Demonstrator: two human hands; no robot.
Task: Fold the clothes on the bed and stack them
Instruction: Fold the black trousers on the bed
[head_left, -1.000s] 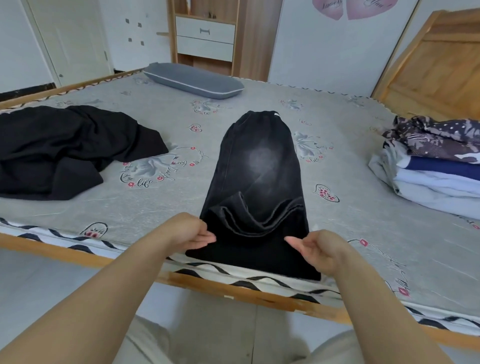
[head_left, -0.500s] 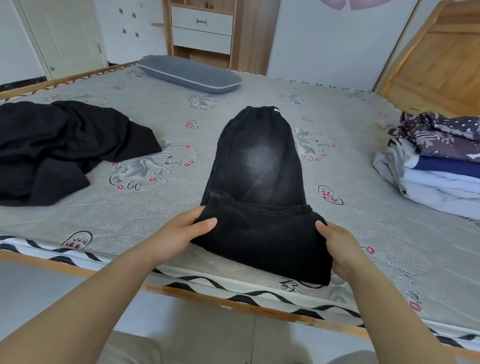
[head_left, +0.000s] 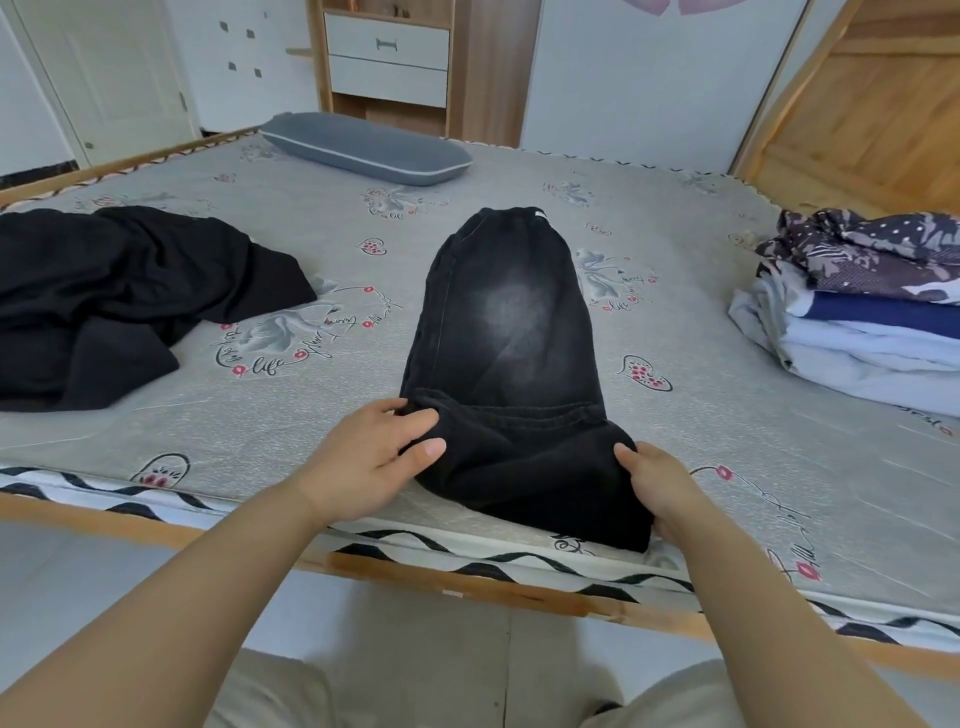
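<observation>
- Left hand (head_left: 371, 457) and right hand (head_left: 657, 486) grip the black jeans' (head_left: 506, 332) doubled hem at 6 o'clock, squaring the fold.
- Folded stack (head_left: 862, 322) waits at 3 o'clock.

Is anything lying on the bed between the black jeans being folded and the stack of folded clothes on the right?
Nothing visible: only bare bed sheet lies between the black jeans and the stack of folded clothes.
</observation>
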